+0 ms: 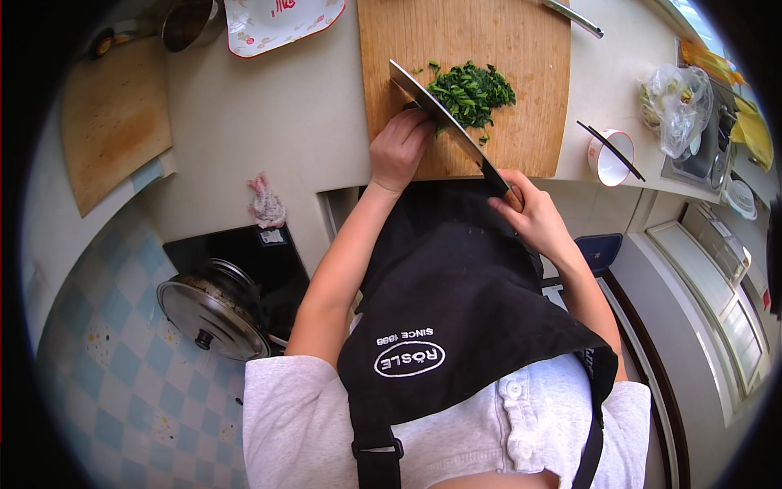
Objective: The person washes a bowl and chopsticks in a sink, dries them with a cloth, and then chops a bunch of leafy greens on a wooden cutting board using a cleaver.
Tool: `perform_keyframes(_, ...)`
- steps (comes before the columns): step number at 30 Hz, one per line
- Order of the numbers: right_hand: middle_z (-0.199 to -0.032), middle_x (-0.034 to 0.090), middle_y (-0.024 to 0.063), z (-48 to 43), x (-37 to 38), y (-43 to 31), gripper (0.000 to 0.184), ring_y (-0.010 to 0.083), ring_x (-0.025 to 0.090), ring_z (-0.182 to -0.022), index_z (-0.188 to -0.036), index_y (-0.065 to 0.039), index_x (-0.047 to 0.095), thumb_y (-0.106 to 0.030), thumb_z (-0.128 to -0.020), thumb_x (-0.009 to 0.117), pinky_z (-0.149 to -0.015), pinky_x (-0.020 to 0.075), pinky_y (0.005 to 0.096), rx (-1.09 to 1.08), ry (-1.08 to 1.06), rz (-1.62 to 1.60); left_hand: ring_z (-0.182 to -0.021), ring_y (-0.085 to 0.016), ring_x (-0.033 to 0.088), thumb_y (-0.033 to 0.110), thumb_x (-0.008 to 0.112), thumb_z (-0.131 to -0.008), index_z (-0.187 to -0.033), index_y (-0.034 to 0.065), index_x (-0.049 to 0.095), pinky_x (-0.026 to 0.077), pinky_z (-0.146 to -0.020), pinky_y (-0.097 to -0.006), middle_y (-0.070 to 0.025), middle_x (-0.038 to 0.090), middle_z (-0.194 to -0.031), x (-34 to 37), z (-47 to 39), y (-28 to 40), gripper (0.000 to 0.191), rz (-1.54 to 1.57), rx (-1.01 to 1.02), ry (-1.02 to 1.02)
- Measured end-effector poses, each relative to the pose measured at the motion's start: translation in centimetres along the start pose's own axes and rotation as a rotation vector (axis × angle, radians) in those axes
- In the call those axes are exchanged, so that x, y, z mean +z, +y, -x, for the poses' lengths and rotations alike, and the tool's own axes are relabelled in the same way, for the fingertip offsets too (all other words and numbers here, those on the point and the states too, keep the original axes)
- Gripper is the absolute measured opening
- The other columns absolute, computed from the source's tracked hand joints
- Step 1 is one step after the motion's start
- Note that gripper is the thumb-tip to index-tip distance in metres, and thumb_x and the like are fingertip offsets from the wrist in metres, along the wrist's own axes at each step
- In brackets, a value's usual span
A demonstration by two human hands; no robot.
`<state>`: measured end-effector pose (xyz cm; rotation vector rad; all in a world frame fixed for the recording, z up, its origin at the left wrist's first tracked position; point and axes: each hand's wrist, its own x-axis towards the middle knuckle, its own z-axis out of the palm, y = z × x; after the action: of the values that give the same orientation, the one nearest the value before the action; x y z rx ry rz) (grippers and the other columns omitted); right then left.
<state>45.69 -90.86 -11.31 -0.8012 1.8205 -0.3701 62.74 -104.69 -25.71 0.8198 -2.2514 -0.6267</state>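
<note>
My right hand [530,211] grips the wooden handle of a broad kitchen cleaver [452,125]. Its blade slants up and left across the wooden cutting board [397,30]. Chopped leafy greens [470,91] lie in a loose heap on the far side of the blade, with small bits scattered around. On the near side, my left hand [400,147] has its fingers bunched against the blade's face, pressing on some greens that they mostly hide. Only a little dark green shows at the fingertips.
A patterned white dish [284,24] and a metal container [190,24] stand at the far left. To the right are a bowl [611,159] with black chopsticks [602,142] across it, a plastic bag [678,107] and a sink [693,165]. A lidded pan [214,315] sits on a black cooktop [293,257].
</note>
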Motion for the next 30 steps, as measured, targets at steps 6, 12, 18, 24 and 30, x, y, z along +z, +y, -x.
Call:
perform_keyframes(6,-0.068,0.058,0.0118,-2.1,1.5,0.7,0.041,0.0279,0.057,-0.061,-0.124,-0.012,0.049,-0.016,-0.086,0.064,-0.064,0.047,0.0342,0.008,-0.059,-0.017,-0.092,-0.023,0.063,0.005,0.068,-0.068,-0.087,0.0087,0.066,0.053,-0.075,-0.0318,-0.0044,0.064,-0.097,0.7,0.5,-0.1,0.02,0.0,-0.037,0.026)
perform_keyframes(12,-0.077,0.064,0.0153,-6.1,3.7,-0.4,0.044,0.0364,0.064,-0.075,-0.126,-0.017,0.047,-0.013,-0.085,0.062,-0.07,0.0502,0.0413,-0.099,-0.001,-0.009,-0.09,-0.025,0.063,0.004,0.069,-0.068,-0.086,0.0076,0.066,0.053,-0.074,-0.0335,-0.006,0.064,-0.097,1.0,1.1,-0.1,0.018,-0.037,-0.09,0.015)
perform_keyframes(18,-0.071,0.06,0.0127,-3.7,3.6,0.8,0.046,0.0313,0.063,-0.07,-0.127,-0.017,0.047,-0.012,-0.084,0.064,-0.068,0.0498,0.0379,-0.027,0.0,0.004,-0.092,-0.025,0.062,0.006,0.069,-0.069,-0.09,0.0069,0.066,0.053,-0.075,-0.0342,-0.0072,0.063,-0.1,0.5,1.1,0.0,0.021,-0.025,-0.071,0.0)
perform_keyframes(24,-0.066,0.048,0.0067,-5.6,2.7,0.5,0.044,0.0157,0.047,-0.062,-0.125,-0.011,0.052,-0.015,-0.084,0.068,-0.064,0.0449,0.0291,-0.124,0.113,-0.161,-0.099,-0.028,0.061,0.011,0.073,-0.071,-0.097,0.0054,0.066,0.051,-0.083,-0.0362,-0.0103,0.062,-0.106,-1.6,-0.3,0.8,0.028,0.021,0.002,-0.07)
perform_keyframes(30,-0.064,0.044,0.0052,-2.3,0.5,-0.1,0.043,0.0122,0.042,-0.06,-0.125,-0.01,0.053,-0.014,-0.084,0.068,-0.062,0.043,0.0264,-0.079,0.076,-0.087,-0.102,-0.029,0.06,0.016,0.079,-0.07,-0.105,0.0053,0.065,0.051,-0.084,-0.0361,-0.0118,0.061,-0.112,-2.7,1.5,1.1,0.039,-0.02,-0.259,0.014)
